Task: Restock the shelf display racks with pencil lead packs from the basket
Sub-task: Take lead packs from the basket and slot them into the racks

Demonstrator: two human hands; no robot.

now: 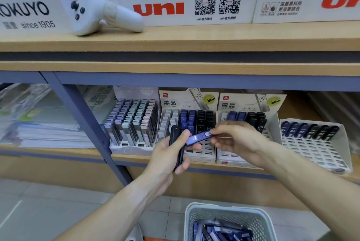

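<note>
My left hand (167, 155) grips a few dark lead packs (176, 139) upright in front of the lower shelf. My right hand (233, 139) pinches one end of a blue lead pack (197, 138) that lies nearly level between both hands; my left thumb touches its other end. Behind them stands a white display rack (187, 120) with white, blue and black packs and open slots at its front. A second rack (249, 122) stands to its right. A pale mesh basket (229, 221) with several blue packs sits on the floor below.
A full rack of pastel packs (132, 124) stands on the left, and a white grid tray (315, 143) with one row of dark packs on the right. Stacked paper goods (39, 124) fill the left bay. A white handheld device (103, 15) lies on the upper shelf.
</note>
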